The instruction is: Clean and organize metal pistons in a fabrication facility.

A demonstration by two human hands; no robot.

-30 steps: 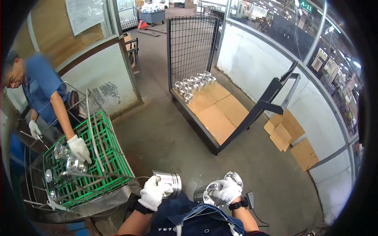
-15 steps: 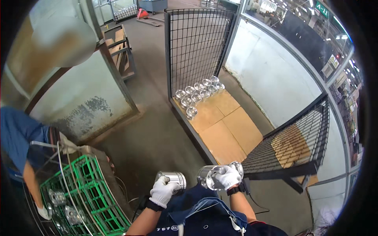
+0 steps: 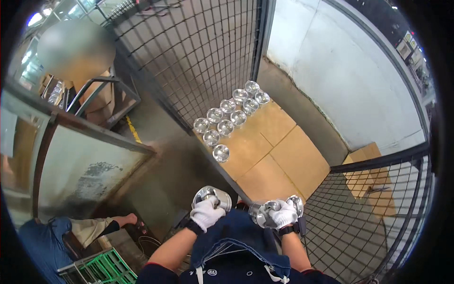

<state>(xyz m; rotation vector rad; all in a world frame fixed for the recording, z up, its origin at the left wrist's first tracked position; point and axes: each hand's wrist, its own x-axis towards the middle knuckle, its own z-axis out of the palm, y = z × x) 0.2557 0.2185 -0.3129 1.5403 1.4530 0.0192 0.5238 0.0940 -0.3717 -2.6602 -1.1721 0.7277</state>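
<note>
My left hand [image 3: 206,214], in a white glove, is closed around a shiny metal piston [image 3: 226,200] with its hollow end tilted up. In the same kind of glove, my right hand [image 3: 285,215] grips two pistons: one piston [image 3: 258,216] on its left side and another piston [image 3: 296,203] on its right. Both hands are in front of my apron, at the near edge of a cardboard-lined platform [image 3: 265,177]. Several pistons [image 3: 225,127] stand in rows at the platform's far left, beside the mesh panel.
Black wire mesh panels [image 3: 189,52] [image 3: 369,203] bound the platform at its far side and near right. A pale wall [image 3: 340,71] runs along the right. At lower left are a co-worker's blue clothing [image 3: 40,246] and a green rack [image 3: 106,267]. A metal frame [image 3: 130,102] stands beyond a partition.
The view has swung toward the platform, which now looks closer. My hands still hold the pistons. The green rack and the co-worker have shifted toward the lower left corner.
</note>
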